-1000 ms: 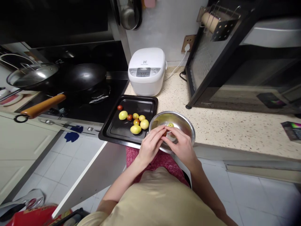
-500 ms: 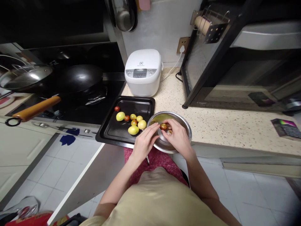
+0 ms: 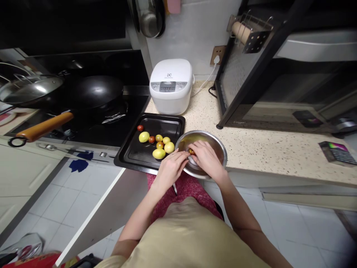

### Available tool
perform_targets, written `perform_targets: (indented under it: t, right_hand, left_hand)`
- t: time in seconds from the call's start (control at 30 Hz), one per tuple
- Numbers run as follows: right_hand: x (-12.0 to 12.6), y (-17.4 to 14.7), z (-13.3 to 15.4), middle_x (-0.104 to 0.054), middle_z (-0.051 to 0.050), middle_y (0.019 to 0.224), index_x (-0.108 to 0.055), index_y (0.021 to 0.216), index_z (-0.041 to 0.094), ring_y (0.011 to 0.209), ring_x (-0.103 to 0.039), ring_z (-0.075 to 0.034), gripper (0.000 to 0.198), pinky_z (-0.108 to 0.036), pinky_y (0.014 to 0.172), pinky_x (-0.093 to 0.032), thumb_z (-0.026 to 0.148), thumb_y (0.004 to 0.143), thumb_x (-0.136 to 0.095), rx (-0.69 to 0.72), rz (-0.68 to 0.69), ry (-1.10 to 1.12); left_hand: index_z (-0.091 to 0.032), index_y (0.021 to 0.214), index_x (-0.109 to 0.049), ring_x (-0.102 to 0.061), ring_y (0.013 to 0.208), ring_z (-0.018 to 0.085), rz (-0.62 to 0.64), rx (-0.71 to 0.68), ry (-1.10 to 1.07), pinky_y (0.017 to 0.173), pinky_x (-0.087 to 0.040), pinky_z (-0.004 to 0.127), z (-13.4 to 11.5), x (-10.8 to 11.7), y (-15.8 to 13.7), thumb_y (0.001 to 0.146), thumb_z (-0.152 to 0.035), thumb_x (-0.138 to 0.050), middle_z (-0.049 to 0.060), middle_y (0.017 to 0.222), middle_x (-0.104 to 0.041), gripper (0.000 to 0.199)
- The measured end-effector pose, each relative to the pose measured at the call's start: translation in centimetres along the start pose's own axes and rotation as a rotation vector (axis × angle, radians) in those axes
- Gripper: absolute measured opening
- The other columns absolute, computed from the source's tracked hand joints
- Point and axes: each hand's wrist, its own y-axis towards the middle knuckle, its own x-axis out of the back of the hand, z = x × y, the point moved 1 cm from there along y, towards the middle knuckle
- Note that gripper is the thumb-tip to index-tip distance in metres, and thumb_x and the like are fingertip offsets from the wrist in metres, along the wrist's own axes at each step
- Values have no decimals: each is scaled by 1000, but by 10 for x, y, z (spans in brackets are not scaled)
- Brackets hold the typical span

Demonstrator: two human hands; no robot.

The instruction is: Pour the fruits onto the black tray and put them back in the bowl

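Over a steel bowl (image 3: 224, 153), my two hands meet at the fingertips. My right hand (image 3: 208, 159) is closed round a small glossy reddish-brown fruit (image 3: 191, 152), which its fingers mostly cover. From the left, my left hand (image 3: 173, 165) reaches over the bowl's rim, its thumb and fingertips pinched together against the same fruit. Left of the bowl lies a black baking tray (image 3: 134, 158). On it are several round and oval fruits, some yellow (image 3: 158, 153), others dark red (image 3: 140, 128). Bowl and tray stand side by side, close together.
A white rice cooker (image 3: 171, 87) stands behind the tray. The stove at left holds a wok (image 3: 96, 91) with a wooden handle (image 3: 46, 125) pointing towards me. A large black-framed oven (image 3: 279, 89) is at right, near a small dark box (image 3: 337, 152). A cabinet door (image 3: 92, 216) stands open below.
My fingers have drawn in round the fruit, which is now more covered than before. The left fingertips have come closer to the right hand. The tray fruits lie as they did.
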Motion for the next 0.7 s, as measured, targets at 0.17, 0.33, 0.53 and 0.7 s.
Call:
perform_targets:
  t: [0.17, 0.33, 0.53, 0.7]
  right_hand:
    - [-4, 1, -6, -71, -11, 107, -67, 109, 17, 104, -61, -29, 23, -42, 94, -42, 5, 91, -59, 4, -10, -29]
    - [-5, 5, -10, -72, -11, 105, -67, 110, 17, 104, -61, -30, 25, -41, 92, -41, 4, 91, -58, -25, -24, -44]
    - [-4, 4, -13, -73, -12, 109, -67, 112, 17, 107, -62, -30, 28, -42, 93, -43, 2, 89, -59, -42, -30, 2]
    - [0, -1, -15, -73, -12, 116, -67, 115, 18, 111, -63, -31, 30, -43, 93, -46, 3, 91, -57, -45, -78, 27]
  left_hand:
    - [-17, 119, -68, -75, 112, 20, 84, -19, 27, 120, -50, 46, -1, 0, 0, 105, -26, -57, 7, 120, -78, 20]
    - [-17, 116, -69, -74, 114, 20, 142, -22, 44, 125, -42, 50, -1, -1, 0, 107, -29, -54, 7, 120, -78, 21]
    - [-17, 119, -69, -72, 120, 21, 161, -21, 39, 126, -42, 49, -1, -1, 0, 108, -29, -51, 8, 123, -77, 24]
    - [-19, 130, -65, -63, 135, 25, 80, 44, 50, 117, -52, 44, 9, 13, 0, 107, -30, -52, 11, 143, -66, 29]
